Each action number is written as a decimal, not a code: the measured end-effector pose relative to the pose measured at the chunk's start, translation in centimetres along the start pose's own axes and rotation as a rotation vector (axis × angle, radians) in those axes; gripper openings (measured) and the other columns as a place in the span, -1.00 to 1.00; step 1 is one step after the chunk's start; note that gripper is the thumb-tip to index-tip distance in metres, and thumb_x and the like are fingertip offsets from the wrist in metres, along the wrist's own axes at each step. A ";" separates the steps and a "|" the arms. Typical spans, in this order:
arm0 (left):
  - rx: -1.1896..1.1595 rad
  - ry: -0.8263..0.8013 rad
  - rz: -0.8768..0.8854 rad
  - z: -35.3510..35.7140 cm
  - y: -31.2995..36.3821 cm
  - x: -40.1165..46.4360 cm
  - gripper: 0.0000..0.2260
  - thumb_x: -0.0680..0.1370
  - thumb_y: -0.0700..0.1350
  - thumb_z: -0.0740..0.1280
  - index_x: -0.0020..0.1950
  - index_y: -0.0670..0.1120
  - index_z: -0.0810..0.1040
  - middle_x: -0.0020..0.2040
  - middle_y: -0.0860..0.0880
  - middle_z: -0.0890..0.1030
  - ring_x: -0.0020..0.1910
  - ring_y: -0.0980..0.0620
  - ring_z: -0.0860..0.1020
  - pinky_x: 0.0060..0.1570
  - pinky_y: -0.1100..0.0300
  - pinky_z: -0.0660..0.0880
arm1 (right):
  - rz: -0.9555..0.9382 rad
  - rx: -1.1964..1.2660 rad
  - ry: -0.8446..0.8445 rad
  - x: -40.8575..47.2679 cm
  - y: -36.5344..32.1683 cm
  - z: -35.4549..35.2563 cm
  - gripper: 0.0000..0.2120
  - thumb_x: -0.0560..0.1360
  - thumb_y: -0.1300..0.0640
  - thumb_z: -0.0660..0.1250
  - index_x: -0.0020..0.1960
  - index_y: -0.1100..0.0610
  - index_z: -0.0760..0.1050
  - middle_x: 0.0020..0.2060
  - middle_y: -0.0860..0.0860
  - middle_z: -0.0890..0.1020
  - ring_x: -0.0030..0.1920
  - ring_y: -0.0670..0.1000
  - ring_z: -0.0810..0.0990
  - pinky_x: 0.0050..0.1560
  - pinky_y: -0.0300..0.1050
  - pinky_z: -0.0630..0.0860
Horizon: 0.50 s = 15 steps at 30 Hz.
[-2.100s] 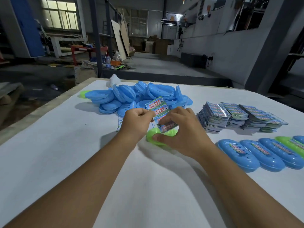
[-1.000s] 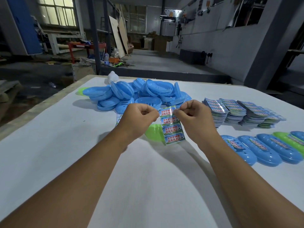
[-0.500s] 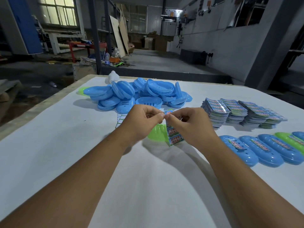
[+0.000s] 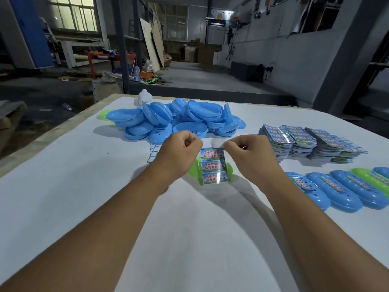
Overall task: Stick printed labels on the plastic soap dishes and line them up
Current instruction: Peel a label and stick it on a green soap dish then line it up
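Your left hand [image 4: 181, 153] is curled into a loose fist, fingertips pinching the top left corner of the label sheet [image 4: 213, 166]. Your right hand [image 4: 249, 154] is curled too, thumb and forefinger pinching a pale, blurred scrap [image 4: 216, 142] at the sheet's top right edge; whether that is a peeled label or backing, you cannot tell.

The sheet hangs upright between your hands: three glossy labels stacked one above the other, red characters on a blue-and-green ground. Its lower part hides the middle of the green soap dish [image 4: 229, 170], which lies on the white table [image 4: 84, 186] just behind it; only the dish's two ends show.

A used backing sheet [image 4: 153, 152] lies flat just left of your left wrist, partly covered. Beyond your hands sits the heap of blue soap dishes [image 4: 168, 121], with one green dish [image 4: 104, 114] poking out at its far left. Stacks of label sheets [image 4: 305, 142] stand to the right. Nearer you on the right runs the row of labelled dishes [image 4: 336, 190], cut off by the frame edge.

Against half a second ago, your hands have drawn apart; then the fingertips met over the sheet's top. The sheet now faces you squarely, all three labels readable, where before it was twisted and mostly hidden.
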<state>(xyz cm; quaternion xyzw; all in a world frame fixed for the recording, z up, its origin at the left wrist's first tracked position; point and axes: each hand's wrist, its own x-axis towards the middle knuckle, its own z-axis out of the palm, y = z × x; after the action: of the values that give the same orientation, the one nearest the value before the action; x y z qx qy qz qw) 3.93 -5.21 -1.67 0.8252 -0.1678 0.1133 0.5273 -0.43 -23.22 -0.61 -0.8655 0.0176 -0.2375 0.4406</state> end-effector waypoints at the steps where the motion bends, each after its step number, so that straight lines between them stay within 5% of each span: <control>1: 0.042 0.014 -0.001 -0.1 0.0 0.0 -0.80 0.57 -0.08 0.26 -0.26 -0.06 0.48 -0.46 0.15 0.48 -0.44 0.18 0.38 -0.40 0.23 0.36 | 0.002 0.001 0.004 0.0 0.0 -0.1 -0.72 0.46 0.08 0.35 -0.27 0.30 0.53 -0.50 -0.01 0.32 -0.45 -0.07 0.21 -0.47 -0.22 0.20; 5: 0.156 0.034 -0.048 -0.3 0.0 -0.1 -0.77 0.61 -0.03 0.17 -0.15 -0.13 0.44 -0.20 -0.07 0.60 -0.16 -0.08 0.58 -0.19 -0.05 0.52 | 0.023 0.017 0.026 0.0 0.1 -0.3 -0.69 0.43 0.12 0.34 -0.33 0.33 0.39 -0.47 0.01 0.22 -0.42 -0.02 0.15 -0.42 -0.17 0.11; 9: 0.326 0.079 -0.044 -0.8 -0.1 0.2 -0.75 0.64 -0.05 0.09 -0.22 -0.08 0.29 -0.19 -0.09 0.54 -0.10 -0.18 0.52 -0.12 -0.05 0.44 | 0.044 0.014 0.065 0.2 0.3 -0.7 -0.64 0.41 0.13 0.34 -0.41 0.23 0.23 -0.49 -0.01 0.15 -0.42 -0.01 0.10 -0.39 -0.15 0.06; 15: 0.735 0.092 -0.126 -2.5 -1.2 0.6 -0.74 0.64 -0.01 0.07 -0.01 -0.15 0.44 0.04 -0.23 0.59 -0.07 -0.19 0.44 -0.08 0.00 0.37 | 0.025 -0.028 0.069 0.1 0.3 -0.6 -0.64 0.40 0.10 0.32 -0.41 0.21 0.20 -0.51 -0.02 0.15 -0.44 -0.02 0.09 -0.51 -0.23 0.05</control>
<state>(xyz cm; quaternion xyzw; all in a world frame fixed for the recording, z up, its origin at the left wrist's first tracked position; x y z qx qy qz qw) 4.93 -2.56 -1.35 0.9621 -0.0408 0.1702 0.2090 -0.55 -23.87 -0.56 -0.8627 0.0469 -0.2615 0.4303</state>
